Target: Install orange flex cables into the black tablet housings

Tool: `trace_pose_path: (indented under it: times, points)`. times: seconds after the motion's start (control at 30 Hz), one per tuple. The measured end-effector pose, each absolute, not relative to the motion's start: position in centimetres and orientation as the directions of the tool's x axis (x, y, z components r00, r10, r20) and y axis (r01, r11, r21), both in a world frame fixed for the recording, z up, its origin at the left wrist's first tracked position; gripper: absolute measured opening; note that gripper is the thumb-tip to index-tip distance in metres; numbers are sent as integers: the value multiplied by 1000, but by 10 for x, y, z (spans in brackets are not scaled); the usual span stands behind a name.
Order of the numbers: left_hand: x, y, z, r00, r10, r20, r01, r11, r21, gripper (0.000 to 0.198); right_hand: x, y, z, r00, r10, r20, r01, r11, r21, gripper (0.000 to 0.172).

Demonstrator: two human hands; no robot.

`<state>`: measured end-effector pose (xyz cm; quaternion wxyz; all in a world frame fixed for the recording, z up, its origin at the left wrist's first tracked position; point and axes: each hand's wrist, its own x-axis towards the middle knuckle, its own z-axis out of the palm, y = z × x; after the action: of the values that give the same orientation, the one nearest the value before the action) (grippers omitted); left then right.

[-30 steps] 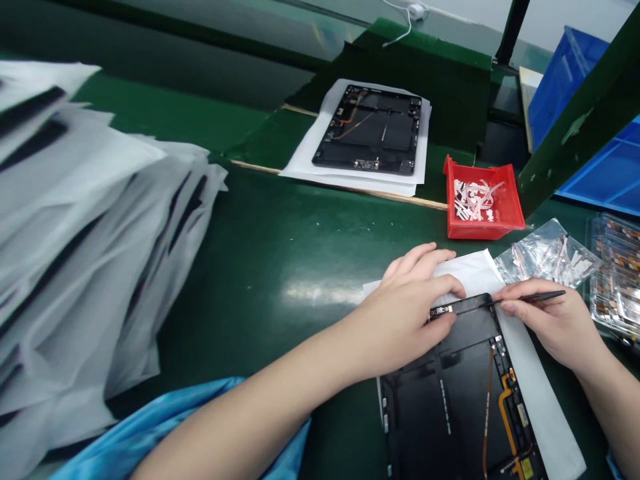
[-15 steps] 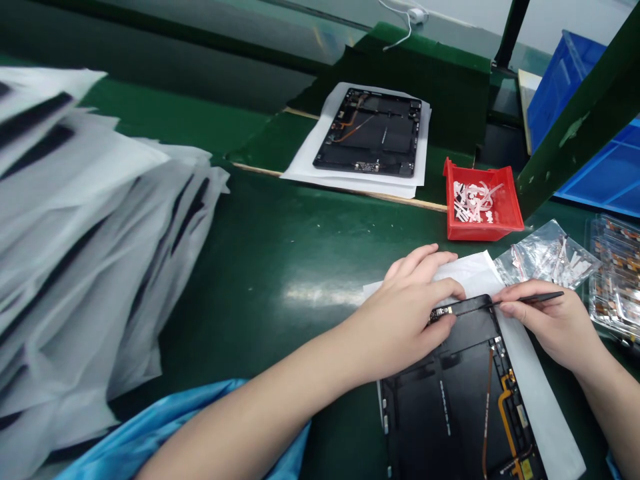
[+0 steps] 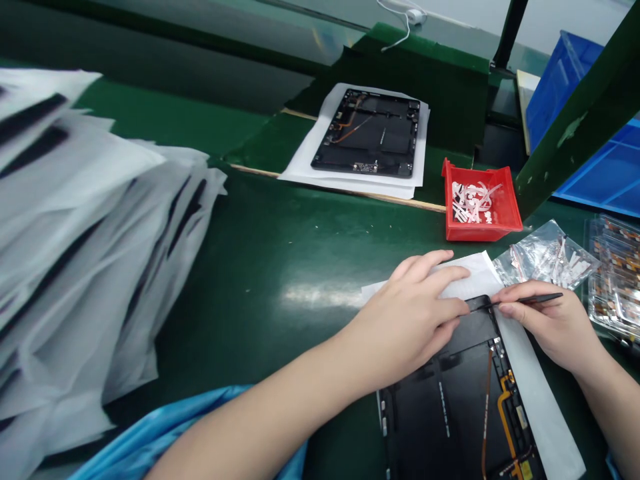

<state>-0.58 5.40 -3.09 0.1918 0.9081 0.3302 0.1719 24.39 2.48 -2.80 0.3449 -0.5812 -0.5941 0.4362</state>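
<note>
A black tablet housing (image 3: 420, 427) lies open side up on white sheets, with orange and brown flex cables along its right side. My left hand (image 3: 405, 320) rests over its top edge, thumb and index finger close together on the rim, the other fingers stretched over the paper. Whatever is under those fingertips is hidden. My right hand (image 3: 553, 320) pinches thin black tweezers (image 3: 543, 298) at the top right corner. Their tip reaches left along the top edge towards my left index finger.
A second tablet housing (image 3: 373, 133) lies on white paper (image 3: 305, 160) at the back. Near it stands a red bin (image 3: 480, 231) of small white strips. A clear bag (image 3: 545, 253), stacked plastic trays (image 3: 617, 273) and a blue crate (image 3: 560, 87) are at right. White sleeves (image 3: 100, 220) pile up left.
My left thumb and index finger have drawn closer together and moved slightly right along the top edge, covering the small connector seen before. The tweezers' tip now shows further left.
</note>
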Motion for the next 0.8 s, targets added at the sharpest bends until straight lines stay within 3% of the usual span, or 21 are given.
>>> trace_pose_path:
  times: [0.4,0.8]
  points:
    - [-4,54,-32,753,578,314,483,-810,332,20,247,24,-30,-128,988,-88,380,-33,-924,9]
    - [-3,54,-31,761,571,308,474,-813,338,22,246,19,-23,-116,974,-196,387,-137,-912,17]
